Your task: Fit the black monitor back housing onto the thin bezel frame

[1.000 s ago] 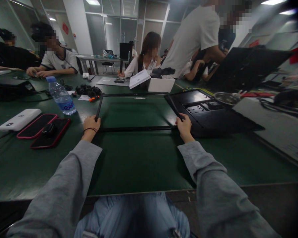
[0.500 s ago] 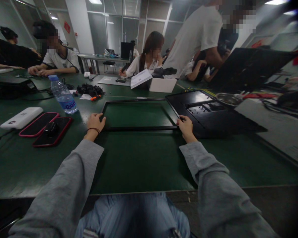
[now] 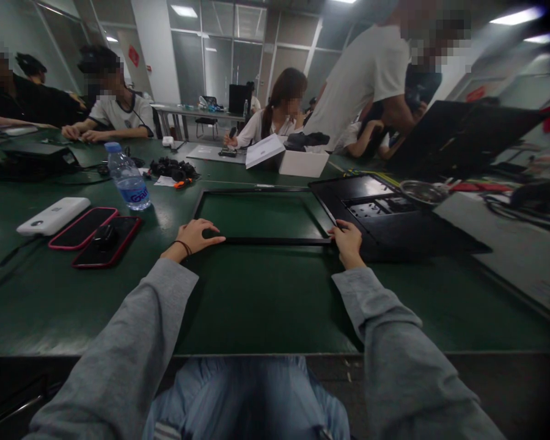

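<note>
A thin black rectangular frame (image 3: 277, 241), like a monitor bezel, is at the green table in front of me. At its near left corner, my left hand (image 3: 191, 238) has its thumb stretched along the near bar and its fingers curved apart from the thumb. My right hand (image 3: 348, 245) pinches the near right corner between thumb and fingers. Just beyond that hand, a black panel (image 3: 394, 229) with a cut-out of metal parts lies flat; the frame's right side runs close along its left edge.
On the left are a water bottle (image 3: 127, 180), a white power bank (image 3: 54, 216) and two red-edged phones (image 3: 85, 228). Tangled black cables (image 3: 172, 170) and an open white box (image 3: 304, 164) stand farther back. A metal bowl (image 3: 422, 192) sits at right. Several people work around the table.
My left hand has slid inward over the frame's near left corner, its thumb and fingers loosening from the left side. My right hand stays at the right corner. The view has shifted slightly.
</note>
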Demonstrator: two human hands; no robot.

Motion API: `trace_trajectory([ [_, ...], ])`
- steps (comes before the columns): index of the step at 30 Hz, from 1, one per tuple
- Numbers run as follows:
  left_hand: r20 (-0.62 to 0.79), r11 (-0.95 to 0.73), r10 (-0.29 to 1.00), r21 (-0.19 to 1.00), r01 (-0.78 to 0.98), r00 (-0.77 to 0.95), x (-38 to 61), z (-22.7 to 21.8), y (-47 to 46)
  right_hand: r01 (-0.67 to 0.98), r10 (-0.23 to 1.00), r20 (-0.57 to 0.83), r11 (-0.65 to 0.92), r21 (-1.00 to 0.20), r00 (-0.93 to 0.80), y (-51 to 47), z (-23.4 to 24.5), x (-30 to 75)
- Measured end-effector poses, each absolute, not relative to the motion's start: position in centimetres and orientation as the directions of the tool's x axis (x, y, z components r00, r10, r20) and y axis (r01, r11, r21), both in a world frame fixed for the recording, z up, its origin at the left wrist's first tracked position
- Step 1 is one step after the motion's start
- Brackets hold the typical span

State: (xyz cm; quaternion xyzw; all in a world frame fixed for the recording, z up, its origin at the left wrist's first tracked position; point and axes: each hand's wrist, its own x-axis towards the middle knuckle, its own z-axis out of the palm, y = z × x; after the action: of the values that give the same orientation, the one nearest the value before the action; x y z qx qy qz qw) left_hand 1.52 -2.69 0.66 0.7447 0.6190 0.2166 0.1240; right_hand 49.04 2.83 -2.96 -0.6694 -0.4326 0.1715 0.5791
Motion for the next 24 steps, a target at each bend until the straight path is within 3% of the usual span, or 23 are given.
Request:
trace_trajectory([
  [7,0.167,-0.260,0.965,0.483,0.836,0.204,1.5,0.7,-2.8,0.353,0.764,0.255,0.038,-0.935,0.593,2.5,-3.4,49.9],
  [12,0.149,-0.125,0.987,0.517,0.847,0.054,1.0,0.9,-2.8,0.348,0.830,0.245,0.066,-0.935,0.502,1.0,-2.9,49.2],
  [17,0.121,-0.041,0.992,0.567,0.823,-0.034,0.0,0.4,-2.4,0.529,0.775,0.406,0.111,-0.841,0.484,-1.1,-1.4,49.9],
  [21,0.153,-0.060,0.988,0.596,0.801,-0.039,-0.2,0.1,-2.1,0.693,0.628,0.490,-0.112,-0.712,0.605,-3.0,-0.7,53.1],
  [24,0.171,-0.075,0.984,0.628,0.775,-0.044,-0.1,0.0,-1.8,0.597,0.489,0.396,-0.375,-0.709,0.777,-4.2,-1.4,56.5],
])
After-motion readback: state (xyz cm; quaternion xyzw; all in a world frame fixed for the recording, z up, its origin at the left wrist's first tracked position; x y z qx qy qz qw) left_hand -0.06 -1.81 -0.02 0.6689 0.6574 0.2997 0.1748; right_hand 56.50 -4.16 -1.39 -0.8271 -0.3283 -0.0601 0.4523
